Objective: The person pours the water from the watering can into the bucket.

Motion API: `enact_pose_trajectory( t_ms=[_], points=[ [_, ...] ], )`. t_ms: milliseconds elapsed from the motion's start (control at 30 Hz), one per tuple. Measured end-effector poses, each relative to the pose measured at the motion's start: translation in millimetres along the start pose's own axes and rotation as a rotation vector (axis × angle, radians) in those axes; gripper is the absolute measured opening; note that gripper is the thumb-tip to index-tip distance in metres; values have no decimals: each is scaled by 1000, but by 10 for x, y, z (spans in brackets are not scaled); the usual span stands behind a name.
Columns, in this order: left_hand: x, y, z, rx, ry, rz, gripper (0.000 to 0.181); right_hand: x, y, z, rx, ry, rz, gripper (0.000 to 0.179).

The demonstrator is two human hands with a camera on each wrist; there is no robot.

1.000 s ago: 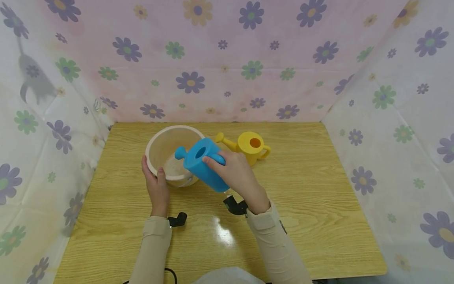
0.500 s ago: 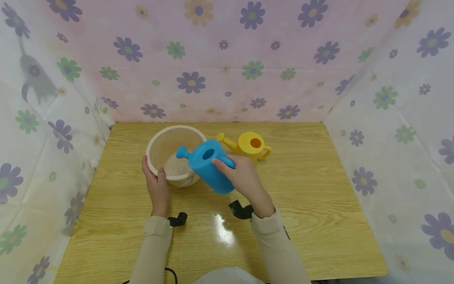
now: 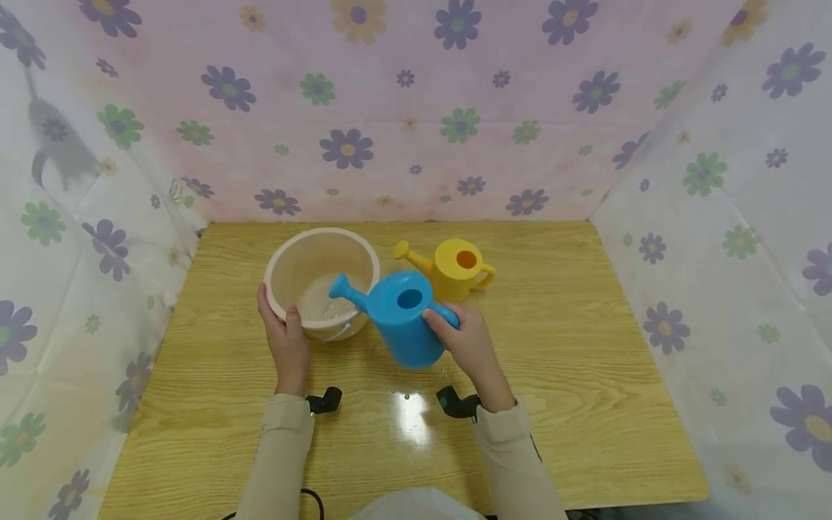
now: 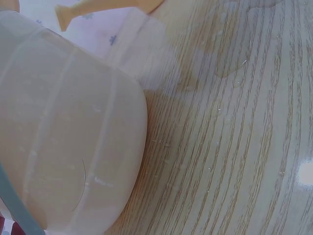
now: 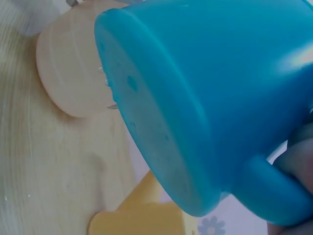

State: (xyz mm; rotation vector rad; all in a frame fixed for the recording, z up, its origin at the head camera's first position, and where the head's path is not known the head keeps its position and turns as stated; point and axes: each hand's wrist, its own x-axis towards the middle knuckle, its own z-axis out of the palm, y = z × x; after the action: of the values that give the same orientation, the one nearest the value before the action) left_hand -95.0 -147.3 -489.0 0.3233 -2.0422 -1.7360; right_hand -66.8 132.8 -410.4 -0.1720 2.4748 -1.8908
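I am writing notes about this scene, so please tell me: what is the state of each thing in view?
Blue watering can: lifted, wet underneath
Yellow watering can: standing upright
Bucket: upright, apparently holding some water
Table: wet in places, with drops
Left hand: against the bucket's side
Right hand: gripping the blue watering can

A yellow watering can [image 3: 452, 278] stands on a wooden table [image 3: 572, 347] before flowered cloth [image 3: 552, 170].
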Motion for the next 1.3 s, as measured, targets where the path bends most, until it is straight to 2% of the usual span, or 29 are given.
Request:
enact_pose_trajectory(
  t_ms=[267,367,533,667,900,1167,1300],
  points=[
    [-10,40,-7,-2,9,-15,58,-38,79,-31,-8,21,-7,31],
    [-41,148,-6,-6,8,-28,58,-50,110,-52,-12,29,14,29],
    [-90,317,2,7,7,-26,57,-67,130,-113,7,58,104,35],
    [-97,320,3,2,6,-18,58,-74,166,-152,33,70,113,42],
    [-89,307,12,-15,-4,-12,58,-93,254,-174,126,63,131,44],
    [-95,331,21,-7,2,-18,57,-103,419,-218,86,-3,69,37],
    [-91,340,30,-3,2,-9,58,-103,517,-236,118,13,78,39]
  ],
)
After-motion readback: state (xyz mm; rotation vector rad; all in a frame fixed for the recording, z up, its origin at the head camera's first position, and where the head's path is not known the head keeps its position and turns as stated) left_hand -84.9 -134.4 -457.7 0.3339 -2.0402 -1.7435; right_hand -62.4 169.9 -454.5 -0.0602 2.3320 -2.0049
